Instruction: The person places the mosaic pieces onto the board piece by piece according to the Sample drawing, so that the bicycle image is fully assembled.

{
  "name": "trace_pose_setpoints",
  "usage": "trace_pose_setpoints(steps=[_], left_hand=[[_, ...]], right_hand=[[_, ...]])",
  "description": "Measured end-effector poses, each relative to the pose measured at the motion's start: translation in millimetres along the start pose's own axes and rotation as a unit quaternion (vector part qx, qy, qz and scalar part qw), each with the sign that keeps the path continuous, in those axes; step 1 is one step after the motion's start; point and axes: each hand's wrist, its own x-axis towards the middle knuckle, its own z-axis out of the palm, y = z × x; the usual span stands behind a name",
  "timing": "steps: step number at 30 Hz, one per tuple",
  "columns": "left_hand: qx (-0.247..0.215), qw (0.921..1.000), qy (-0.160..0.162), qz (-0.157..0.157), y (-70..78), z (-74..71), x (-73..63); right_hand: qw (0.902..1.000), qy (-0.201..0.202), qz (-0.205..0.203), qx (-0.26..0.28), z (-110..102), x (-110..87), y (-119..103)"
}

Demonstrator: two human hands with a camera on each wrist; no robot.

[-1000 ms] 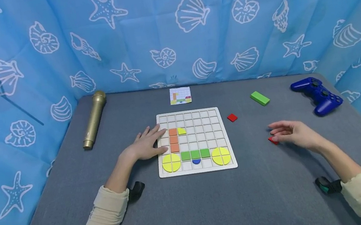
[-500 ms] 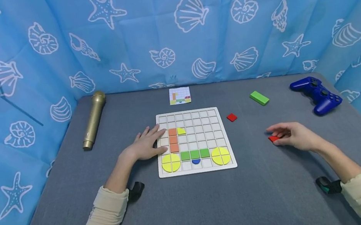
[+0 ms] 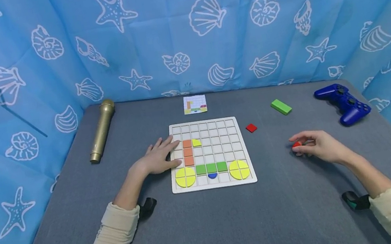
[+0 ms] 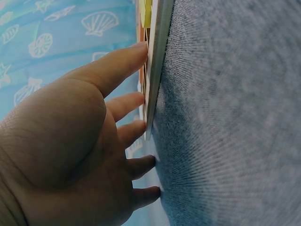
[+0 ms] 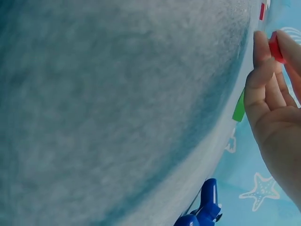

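Note:
A white grid board [image 3: 215, 129] lies mid-table, carrying orange and green squares, yellow quarter-circles and a blue half-circle [image 3: 213, 175]. My left hand [image 3: 157, 158] rests on its left edge, fingers spread and fairly straight; in the left wrist view the thumb and two fingertips touch the board [image 4: 159, 61], while the other fingertips reach the table. To the board's right, my right hand [image 3: 320, 146] pinches a red tile [image 3: 296, 144] between thumb and fingers. The right wrist view shows the red tile [image 5: 276, 47] at the fingertips, partly covered. Another red tile [image 3: 251, 128] lies beside the board's right edge.
Behind the board lies a small printed card [image 3: 194, 104] with a coloured pattern on a grid. A gold microphone [image 3: 102, 130] is at the left. Toward the right are a green block [image 3: 281, 106] and a blue game controller [image 3: 343, 104]. A patterned curtain encloses the table.
My right thumb and fingers have closed on the red tile, which has tilted and risen slightly off the table. The left hand stays in place on the board's edge.

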Motion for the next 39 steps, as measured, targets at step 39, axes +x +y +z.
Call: trace_pose_setpoints(steps=[39], left_hand=[[0.006,1.0000,0.006,-0.003,-0.5,1.8,0.5]], right_hand=[[0.9939,-0.079,0.025,0.074,40.4,60.4,-50.8]])
